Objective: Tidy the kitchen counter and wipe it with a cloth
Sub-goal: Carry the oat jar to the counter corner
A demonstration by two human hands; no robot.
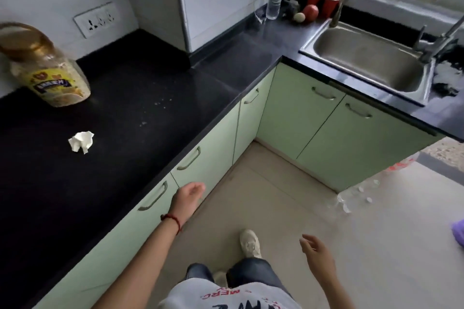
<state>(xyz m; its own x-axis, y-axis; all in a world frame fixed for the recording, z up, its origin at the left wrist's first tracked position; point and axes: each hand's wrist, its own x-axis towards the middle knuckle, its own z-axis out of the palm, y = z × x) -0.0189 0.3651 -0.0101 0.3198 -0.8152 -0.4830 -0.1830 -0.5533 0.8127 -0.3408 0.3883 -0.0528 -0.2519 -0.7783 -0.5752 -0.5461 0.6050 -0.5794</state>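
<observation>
The black L-shaped counter (pixel 125 98) runs from the left to the far corner. A crumpled white tissue (pixel 81 141) lies on it at the left, and pale crumbs (pixel 155 110) are scattered to its right. A clear plastic jar (pixel 47 68) with a gold lid and yellow label stands at the back left. My left hand (pixel 188 195) hangs in front of the green cabinet doors, below the counter edge, fingers loosely curled and holding nothing. My right hand (pixel 315 249) is over the floor, fingers apart and empty. No cloth shows in either hand.
A steel sink (pixel 364 55) with taps sits at the right. Near the far corner stand a clear bottle (pixel 275 0), two red cups (pixel 324 2), an apple (pixel 310 11) and a small pale fruit. Empty bottles (pixel 351 198) lie on the floor; something purple (pixel 458 232) is at the right edge.
</observation>
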